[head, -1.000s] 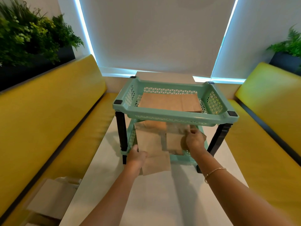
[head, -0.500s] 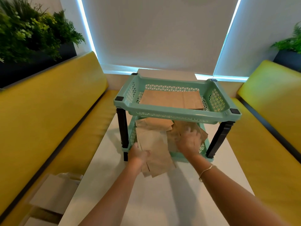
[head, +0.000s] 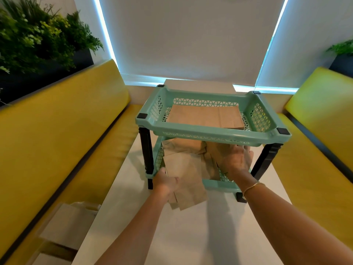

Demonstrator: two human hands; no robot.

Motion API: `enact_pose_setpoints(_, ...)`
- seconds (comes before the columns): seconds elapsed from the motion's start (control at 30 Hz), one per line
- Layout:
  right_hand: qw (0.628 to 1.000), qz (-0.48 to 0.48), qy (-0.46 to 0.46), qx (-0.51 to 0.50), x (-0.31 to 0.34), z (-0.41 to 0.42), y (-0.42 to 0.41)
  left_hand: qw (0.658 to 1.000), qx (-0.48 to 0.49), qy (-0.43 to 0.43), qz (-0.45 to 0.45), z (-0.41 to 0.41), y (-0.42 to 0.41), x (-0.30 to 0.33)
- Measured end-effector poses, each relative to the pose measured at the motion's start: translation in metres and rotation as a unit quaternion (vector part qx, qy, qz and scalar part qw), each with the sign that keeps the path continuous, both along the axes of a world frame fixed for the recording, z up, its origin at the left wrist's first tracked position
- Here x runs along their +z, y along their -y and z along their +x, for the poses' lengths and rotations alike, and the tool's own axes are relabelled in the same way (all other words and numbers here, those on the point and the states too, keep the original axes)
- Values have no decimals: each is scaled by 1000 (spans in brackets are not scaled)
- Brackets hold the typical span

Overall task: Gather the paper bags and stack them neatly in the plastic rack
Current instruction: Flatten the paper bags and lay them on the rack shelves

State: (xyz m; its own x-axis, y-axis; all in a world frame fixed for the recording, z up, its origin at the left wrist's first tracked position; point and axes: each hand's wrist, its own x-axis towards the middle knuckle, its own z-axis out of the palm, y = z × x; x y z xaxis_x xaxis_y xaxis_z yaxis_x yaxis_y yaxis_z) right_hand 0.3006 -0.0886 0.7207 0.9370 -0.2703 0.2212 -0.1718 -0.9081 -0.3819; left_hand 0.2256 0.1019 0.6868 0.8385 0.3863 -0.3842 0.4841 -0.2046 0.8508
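Observation:
A mint-green two-tier plastic rack (head: 210,131) with black legs stands on the white table (head: 191,236). Flat brown paper bags (head: 205,116) lie stacked in its top tray. A loose bundle of brown paper bags (head: 184,175) sticks out of the lower tray over its front edge. My left hand (head: 166,181) grips the near left edge of this bundle. My right hand (head: 236,159), blurred, lies flat on the bags inside the lower tray, fingers under the top tier.
Yellow benches (head: 57,142) run along both sides of the table. More paper bags (head: 66,224) lie on the left bench near the table's edge. Plants (head: 34,39) stand behind the left bench and at the far right.
Both hands have worked the bundle further into the lower tray. My right hand has moved deeper under the top tier and flattened onto the bags. The bags' corners have fanned apart.

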Motion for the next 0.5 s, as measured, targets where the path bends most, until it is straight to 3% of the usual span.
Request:
enact_pose_setpoints(0.2,979,188,75,-30,31,-17,-10,1000,2,-3,-30,2,-2,0)
enact_pose_setpoints(0.33,937,348,-6,-28,40,-26,-7,998,15,0,-65,3,-1,1)
enact_pose_setpoints(0.5,867,491,-43,-66,30,-15,-7,997,29,6,-78,1,0,1)
